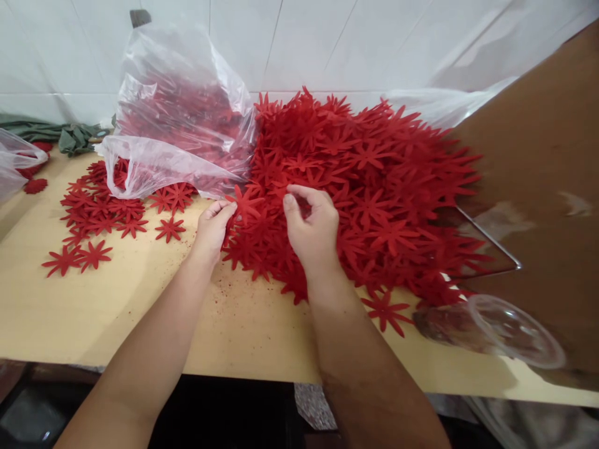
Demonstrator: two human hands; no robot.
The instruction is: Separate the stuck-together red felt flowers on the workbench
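My left hand (214,226) pinches a red flower-shaped cutout (245,204) between thumb and forefinger, at the left edge of a big pile. More red shows under its fingers, partly hidden. To its right, my right hand (312,221) is closed in a pinch, thumb against forefinger. Red petals lie right behind its fingertips, so I cannot make out what it grips. The heaped pile of red flower cutouts (369,156) spreads behind and right of both hands. One loose cutout (386,311) lies at the pile's front edge.
A clear plastic bag (182,118) with red cutouts stands against the tiled wall. Loose cutouts (100,206) lie left of it. At right, a clear plastic cup (515,330) lies on its side beside a brown board (543,206) and bent wire (496,246). Green cloth (75,137) is far left.
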